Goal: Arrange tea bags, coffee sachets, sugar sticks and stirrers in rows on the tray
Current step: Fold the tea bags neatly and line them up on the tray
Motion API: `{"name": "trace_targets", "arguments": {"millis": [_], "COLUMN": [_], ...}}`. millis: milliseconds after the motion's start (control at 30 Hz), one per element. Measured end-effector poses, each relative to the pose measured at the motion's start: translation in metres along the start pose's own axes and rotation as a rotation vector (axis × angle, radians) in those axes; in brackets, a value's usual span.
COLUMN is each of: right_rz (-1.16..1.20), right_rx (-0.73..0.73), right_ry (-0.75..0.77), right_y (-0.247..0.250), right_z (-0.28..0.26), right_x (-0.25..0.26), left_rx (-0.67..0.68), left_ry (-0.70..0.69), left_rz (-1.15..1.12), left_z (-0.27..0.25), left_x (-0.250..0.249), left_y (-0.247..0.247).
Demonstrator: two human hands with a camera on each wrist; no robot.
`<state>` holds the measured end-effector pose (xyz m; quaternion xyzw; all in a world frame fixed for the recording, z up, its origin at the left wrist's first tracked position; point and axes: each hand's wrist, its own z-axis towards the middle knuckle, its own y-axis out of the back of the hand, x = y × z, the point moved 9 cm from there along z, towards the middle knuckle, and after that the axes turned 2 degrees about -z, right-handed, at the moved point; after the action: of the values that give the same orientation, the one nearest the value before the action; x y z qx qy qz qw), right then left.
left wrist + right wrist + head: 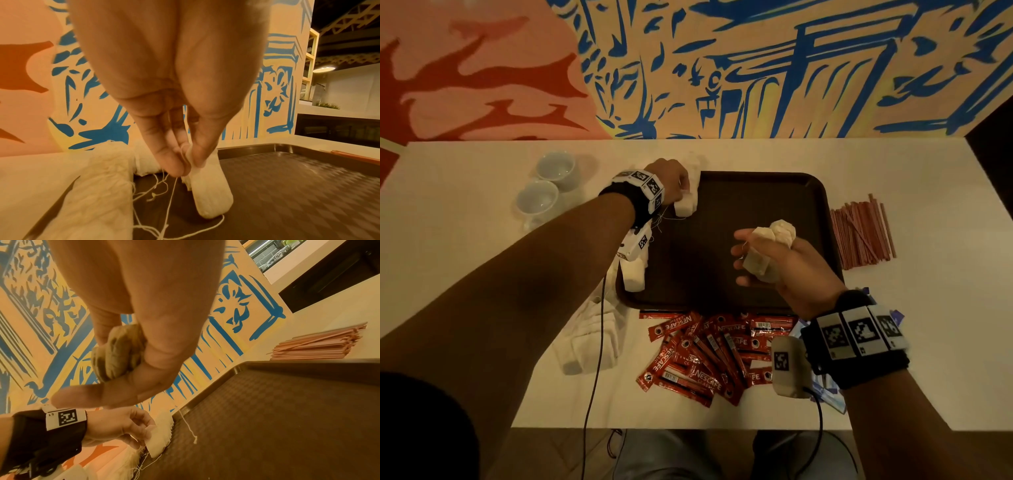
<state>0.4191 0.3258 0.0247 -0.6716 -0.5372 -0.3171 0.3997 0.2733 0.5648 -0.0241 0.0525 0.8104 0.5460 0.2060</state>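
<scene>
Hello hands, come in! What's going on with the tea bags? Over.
Left hand pinches a white paper tea bag at brown plastic tray's left edge. Right hand grips a tea-bag bunch. Nothing blocking.

white rectangular tabletop (928, 164) butts against a painted mural wall (756, 68), blue brush strokes on pale orange-yellow, red-orange shapes on its left part. left wrist view shows pale yellow open shelving (311, 65), a round ceiling light (324, 69) and a dark cabinet front (337, 128) beyond the table's right end; warm, dim lighting overall.

The red coffee sachets (703, 356) heaped on the counter (914, 342) read "NESCAFE", several with "CLASSIC" beneath. The wristband tags carry only black-and-white square codes.
</scene>
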Motion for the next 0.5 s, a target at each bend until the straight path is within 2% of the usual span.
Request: {"name": "trace_targets", "arguments": {"millis": [500], "right_rz": [0.072], "right_rx": [0.026], "right_ry": [-0.040], "right_y": [-0.002], "right_z": [0.010], "right_x": [-0.007], "left_rx": [-0.019], "left_ry": [0.023], "left_rz": [-0.014], "left_z": [0.012], "left_x": [-0.002], "left_y": [-0.004]}}
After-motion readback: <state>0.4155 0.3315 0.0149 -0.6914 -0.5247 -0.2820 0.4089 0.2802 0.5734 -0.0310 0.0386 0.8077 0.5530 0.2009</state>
